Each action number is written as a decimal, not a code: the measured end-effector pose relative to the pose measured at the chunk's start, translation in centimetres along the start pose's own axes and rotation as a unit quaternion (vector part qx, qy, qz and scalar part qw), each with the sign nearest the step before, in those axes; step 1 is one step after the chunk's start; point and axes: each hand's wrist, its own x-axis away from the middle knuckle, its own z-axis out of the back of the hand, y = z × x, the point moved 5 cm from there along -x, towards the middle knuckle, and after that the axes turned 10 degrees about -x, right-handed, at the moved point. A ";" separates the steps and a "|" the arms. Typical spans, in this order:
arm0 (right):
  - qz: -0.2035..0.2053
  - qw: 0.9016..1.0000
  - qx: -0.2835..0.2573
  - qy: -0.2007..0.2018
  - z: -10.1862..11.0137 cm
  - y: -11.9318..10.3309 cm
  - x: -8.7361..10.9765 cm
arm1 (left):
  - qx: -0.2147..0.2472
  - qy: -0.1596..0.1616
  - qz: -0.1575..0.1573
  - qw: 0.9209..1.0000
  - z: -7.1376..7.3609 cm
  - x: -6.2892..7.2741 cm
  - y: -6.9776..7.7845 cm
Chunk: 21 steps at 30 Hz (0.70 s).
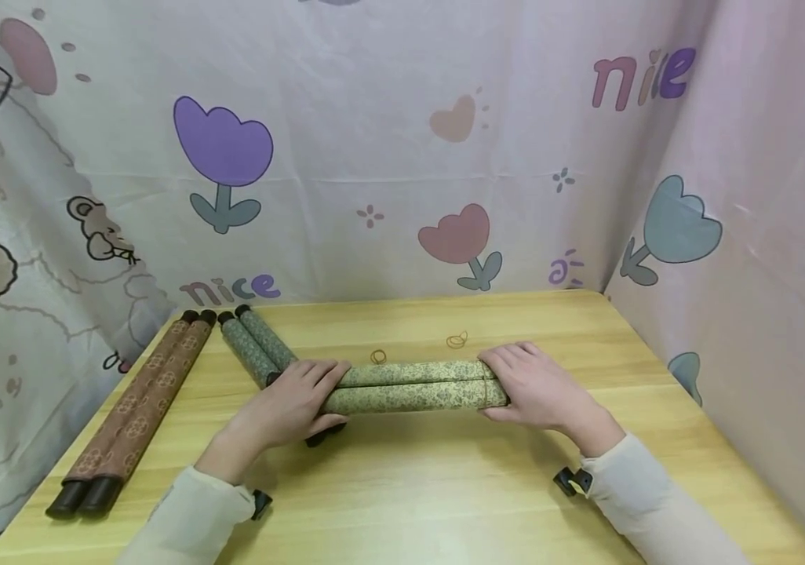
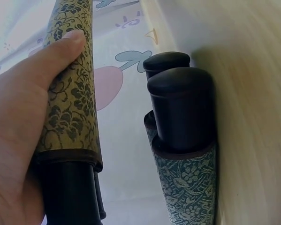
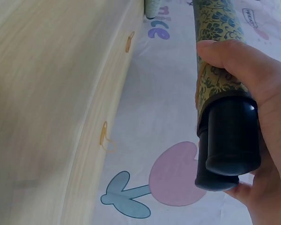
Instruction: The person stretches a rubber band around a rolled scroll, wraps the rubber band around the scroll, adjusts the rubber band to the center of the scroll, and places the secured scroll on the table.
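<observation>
A double-rolled scroll (image 1: 409,386) in yellow-green floral brocade is held level above the table by both hands. My left hand (image 1: 296,400) grips its left end, the thumb lying along the near roll. Around the right end curl the fingers of my right hand (image 1: 540,388). Black end knobs (image 3: 231,136) stick out past the brocade in the right wrist view. A thin rubber band (image 1: 485,384) appears to circle the rolls beside the right fingers. Below the left hand, a dark green scroll (image 1: 250,349) lies slanted on the table, partly hidden; its black knobs (image 2: 182,103) show in the left wrist view.
A longer reddish-brown scroll (image 1: 141,400) lies along the table's left side. Two loose rubber bands, a left one (image 1: 378,357) and a right one (image 1: 457,340), rest behind the held scroll. Printed curtains (image 1: 346,157) surround the wooden table (image 1: 409,502) at the back and sides.
</observation>
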 end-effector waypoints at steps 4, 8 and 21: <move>0.005 1.000 -0.004 0.006 -0.2 -0.2 0.1 | 0.007 -0.015 0.001 1.000 -0.1 -0.1 0.2; 0.018 1.000 -0.003 0.016 -0.1 -0.6 -0.1 | 0.009 -0.019 0.002 1.000 0.0 -0.3 0.3; 0.002 1.000 -0.002 0.011 -0.2 -1.3 -0.5 | 0.019 0.002 0.001 1.000 -0.5 -0.2 0.7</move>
